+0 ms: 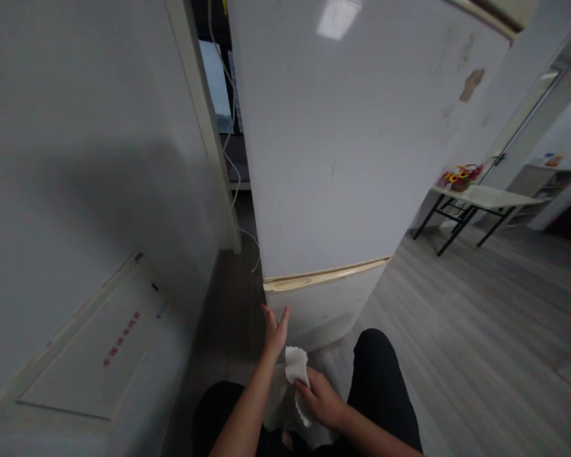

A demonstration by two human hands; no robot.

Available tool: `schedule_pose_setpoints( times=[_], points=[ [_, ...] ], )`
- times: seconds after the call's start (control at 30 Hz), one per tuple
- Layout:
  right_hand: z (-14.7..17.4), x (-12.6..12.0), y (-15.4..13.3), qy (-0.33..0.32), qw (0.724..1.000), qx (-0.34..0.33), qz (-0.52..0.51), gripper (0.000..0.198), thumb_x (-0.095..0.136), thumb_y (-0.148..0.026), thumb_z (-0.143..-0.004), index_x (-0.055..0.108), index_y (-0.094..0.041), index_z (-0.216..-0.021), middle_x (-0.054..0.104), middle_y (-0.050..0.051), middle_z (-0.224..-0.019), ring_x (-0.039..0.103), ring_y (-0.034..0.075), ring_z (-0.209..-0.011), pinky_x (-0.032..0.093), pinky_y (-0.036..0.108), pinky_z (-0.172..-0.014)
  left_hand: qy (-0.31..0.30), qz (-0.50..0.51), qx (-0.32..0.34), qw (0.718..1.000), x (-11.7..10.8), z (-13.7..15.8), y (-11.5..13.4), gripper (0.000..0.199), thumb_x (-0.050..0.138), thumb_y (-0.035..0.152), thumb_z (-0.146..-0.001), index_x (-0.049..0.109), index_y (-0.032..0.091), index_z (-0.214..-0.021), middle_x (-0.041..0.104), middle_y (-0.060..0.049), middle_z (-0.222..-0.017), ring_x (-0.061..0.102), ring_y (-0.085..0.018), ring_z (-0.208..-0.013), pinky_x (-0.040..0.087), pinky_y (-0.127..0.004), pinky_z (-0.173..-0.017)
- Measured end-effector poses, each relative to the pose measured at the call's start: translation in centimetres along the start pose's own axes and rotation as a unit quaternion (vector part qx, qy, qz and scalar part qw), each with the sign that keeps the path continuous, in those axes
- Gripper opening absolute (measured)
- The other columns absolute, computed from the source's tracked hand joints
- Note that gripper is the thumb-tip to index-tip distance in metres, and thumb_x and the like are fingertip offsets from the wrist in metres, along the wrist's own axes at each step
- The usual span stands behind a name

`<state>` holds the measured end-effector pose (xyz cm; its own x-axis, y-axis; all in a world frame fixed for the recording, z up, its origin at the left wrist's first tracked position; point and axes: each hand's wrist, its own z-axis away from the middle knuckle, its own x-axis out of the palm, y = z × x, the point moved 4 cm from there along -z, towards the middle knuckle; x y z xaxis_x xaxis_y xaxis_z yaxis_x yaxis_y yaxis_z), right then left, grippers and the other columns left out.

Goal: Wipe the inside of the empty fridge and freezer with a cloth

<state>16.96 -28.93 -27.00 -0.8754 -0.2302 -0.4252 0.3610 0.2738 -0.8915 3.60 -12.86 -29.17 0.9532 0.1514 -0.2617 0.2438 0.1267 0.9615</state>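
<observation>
A tall white refrigerator (342, 139) stands right in front of me, with a yellowed seam between its upper door and its lower door (323, 304). My left hand (275, 330) is stretched forward with fingers apart, near the left edge of the lower door; whether it touches is unclear. My right hand (321, 400) is closed on a crumpled white cloth (295, 368), held low in front of the lower door, just right of my left hand. My dark trousers show at the bottom of the view.
A white wall (76, 158) with a flat panel (95, 349) bearing red marks is on my left. A narrow gap with hanging cables (228, 158) runs beside the refrigerator. A folding table (480, 198) with flowers (461, 176) stands at the right on grey wood flooring (480, 317).
</observation>
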Motion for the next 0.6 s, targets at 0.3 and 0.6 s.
schedule_pose_setpoints(
  times=[0.3, 0.6],
  points=[
    [1.9, -5.1, 1.2, -0.006, 0.999, -0.023, -0.039, 0.027, 0.045, -0.032, -0.102, 0.069, -0.019, -0.106, 0.063, 0.01, -0.117, 0.062, 0.023, -0.113, 0.048, 0.036, -0.105, 0.029, 0.007, -0.022, 0.999, -0.3, -0.6, 2.6, 0.109, 0.058, 0.075, -0.081, 0.014, 0.013, -0.16, 0.004, -0.021, -0.171, 0.0, -0.027, -0.158, 0.005, -0.042, -0.128],
    [-1.0, -8.8, -0.3, -0.034, 0.999, -0.012, -0.012, 0.026, 0.047, -0.032, -0.1, 0.069, -0.017, -0.1, 0.07, 0.008, -0.101, 0.067, 0.021, -0.096, 0.053, 0.03, -0.086, -0.23, 0.139, -0.078, 0.96, 3.3, 15.4, 1.6, 0.082, 0.081, 0.076, -0.055, 0.069, 0.025, -0.118, 0.07, -0.013, -0.13, 0.06, -0.038, -0.13, 0.045, -0.056, -0.114]
  ],
)
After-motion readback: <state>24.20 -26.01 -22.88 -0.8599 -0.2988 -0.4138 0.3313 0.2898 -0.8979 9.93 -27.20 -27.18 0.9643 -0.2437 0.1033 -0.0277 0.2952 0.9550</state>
